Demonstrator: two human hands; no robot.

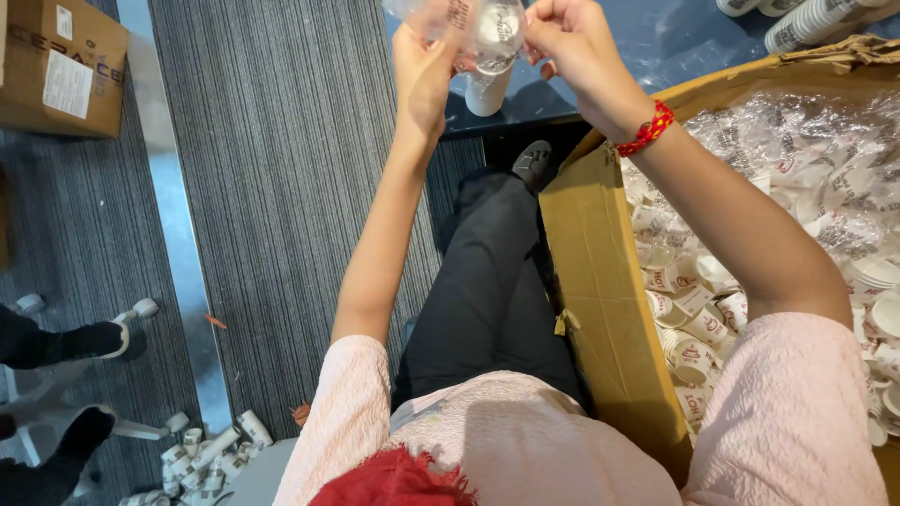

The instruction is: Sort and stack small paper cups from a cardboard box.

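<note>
Grey ribbed carpet [281, 187] underfoot, crossed by a pale strip. At right, a big open cardboard box [600, 309] heaped with small white paper cups [694, 328], many of them under crinkled clear wrapping [787, 150]. Above the box, a dark blue tabletop [675, 37], with sleeves of stacked cups [816, 21] lying along its far right corner. A second, closed carton [61, 66] top left on the carpet. Black-trousered leg [487, 290] stretched between carpet and box. Bottom left, more loose cups [202, 454] scattered near a chair base, beside another person's dark-socked feet [66, 342].

Raised above the table edge, at the top middle of the view: a stack of paper cups in clear plastic film [492, 42], standing roughly upright, its white lower end visible just below the fingers. Left hand [424, 70] closed around the film on the stack's left side, fingers curled, thumb pressed in. Right hand [572, 42] pinching the film on the stack's right side, fingers bent and tight. Red braided bracelet [645, 129] on the right wrist.
</note>
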